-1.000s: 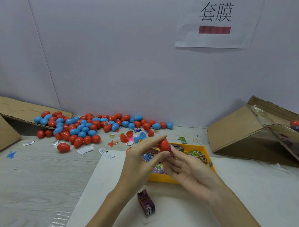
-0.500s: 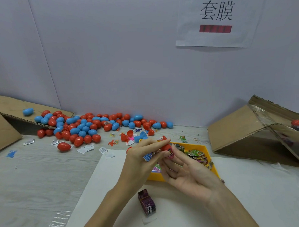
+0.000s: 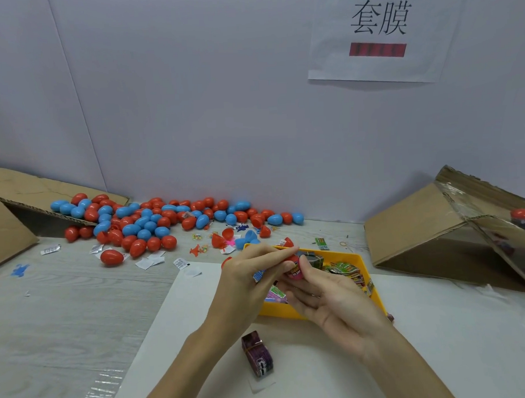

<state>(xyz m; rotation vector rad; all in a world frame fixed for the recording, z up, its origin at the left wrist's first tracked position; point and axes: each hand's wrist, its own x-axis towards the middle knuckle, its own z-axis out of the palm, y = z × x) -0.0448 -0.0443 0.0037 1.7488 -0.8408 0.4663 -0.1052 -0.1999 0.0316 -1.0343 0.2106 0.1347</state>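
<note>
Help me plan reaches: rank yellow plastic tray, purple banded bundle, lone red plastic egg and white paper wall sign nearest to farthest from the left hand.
1. Yellow plastic tray, behind the left hand.
2. Purple banded bundle, nearer the person.
3. Lone red plastic egg, far left.
4. White paper wall sign, upper right.

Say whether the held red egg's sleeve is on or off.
On: a pink printed sleeve wraps the lower half of the red egg.
</note>
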